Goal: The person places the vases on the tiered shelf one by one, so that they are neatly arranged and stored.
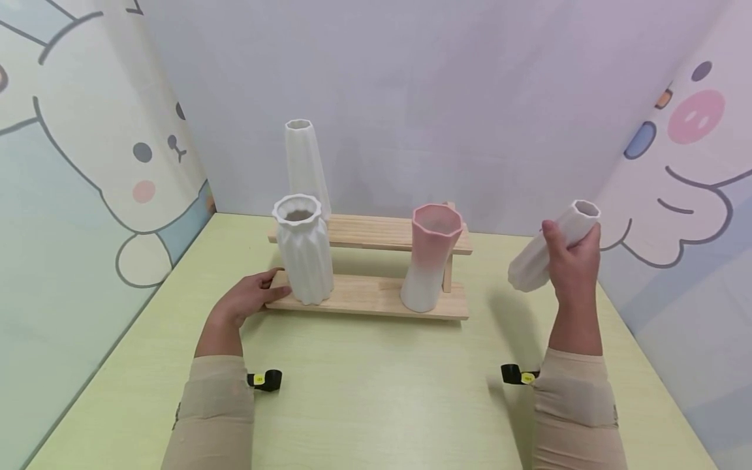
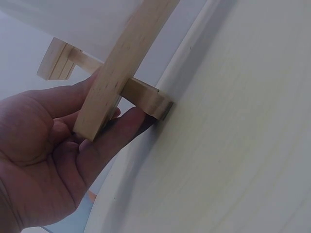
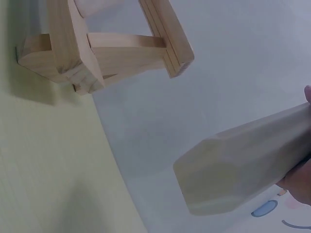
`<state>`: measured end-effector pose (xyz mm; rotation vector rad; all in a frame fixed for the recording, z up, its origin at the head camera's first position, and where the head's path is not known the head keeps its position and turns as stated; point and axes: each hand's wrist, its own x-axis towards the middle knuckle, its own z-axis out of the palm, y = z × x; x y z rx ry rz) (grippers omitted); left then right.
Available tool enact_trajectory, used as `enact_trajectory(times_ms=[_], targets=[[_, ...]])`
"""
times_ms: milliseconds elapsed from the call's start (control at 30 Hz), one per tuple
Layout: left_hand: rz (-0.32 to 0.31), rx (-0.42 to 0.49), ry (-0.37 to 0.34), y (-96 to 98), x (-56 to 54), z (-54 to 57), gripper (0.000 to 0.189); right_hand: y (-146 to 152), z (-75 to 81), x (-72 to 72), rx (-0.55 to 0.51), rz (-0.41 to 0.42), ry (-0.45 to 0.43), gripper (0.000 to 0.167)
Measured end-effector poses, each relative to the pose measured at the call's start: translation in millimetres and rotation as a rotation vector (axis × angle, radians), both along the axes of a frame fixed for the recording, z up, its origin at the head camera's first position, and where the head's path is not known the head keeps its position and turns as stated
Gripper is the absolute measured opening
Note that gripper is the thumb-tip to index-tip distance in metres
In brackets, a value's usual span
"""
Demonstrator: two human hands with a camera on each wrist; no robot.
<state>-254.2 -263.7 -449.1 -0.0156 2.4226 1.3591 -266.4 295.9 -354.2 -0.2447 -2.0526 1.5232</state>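
Note:
My left hand [image 1: 249,297] grips the left end of the lower board of a two-tier wooden stand [image 1: 364,294], thumb on top and fingers underneath; the left wrist view shows the board's end [image 2: 109,80] between them. In my right hand [image 1: 576,261] is a white faceted vase [image 1: 531,264], held tilted above the table, its mouth up to the right. Its base [image 3: 209,182] shows in the right wrist view. On the lower board stand a white ribbed vase [image 1: 305,258] at left and a pink-and-white vase [image 1: 423,277] at right. A tall white vase [image 1: 305,156] stands on the upper board's left.
The stand rests on a pale yellow-green table [image 1: 376,391] near a plain light curtain [image 1: 411,98]. Cartoon-printed panels [image 1: 76,196] flank the table on both sides. The stand's right end [image 3: 87,73] is apart from the held vase.

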Motion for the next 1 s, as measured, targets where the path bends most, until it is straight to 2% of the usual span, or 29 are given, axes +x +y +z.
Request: enact_trajectory(times_ms=[200,333,600,867,1000], targets=[[-0.003,0.006,0.005,-0.7,-0.5,-0.4,0.099,-8.5,9.0,5.9,-0.042,0.081,0.054,0.055],[0.000,0.004,0.004,-0.2,-0.7,-0.3,0.098,-14.1,11.7,7.7,-0.063,0.128,0.029,0.053],[0.002,0.006,0.004,0.3,-1.2,-0.4,0.096,-20.6,12.4,8.3,-0.008,0.136,-0.033,0.055],[0.006,0.001,0.004,-0.4,-1.1,0.2,0.098,-27.7,14.5,10.4,0.004,0.165,0.035,0.051],[0.006,0.007,-0.001,-0.4,-0.2,-0.3,0.097,-33.2,13.5,11.0,0.025,0.179,0.043,0.049]])
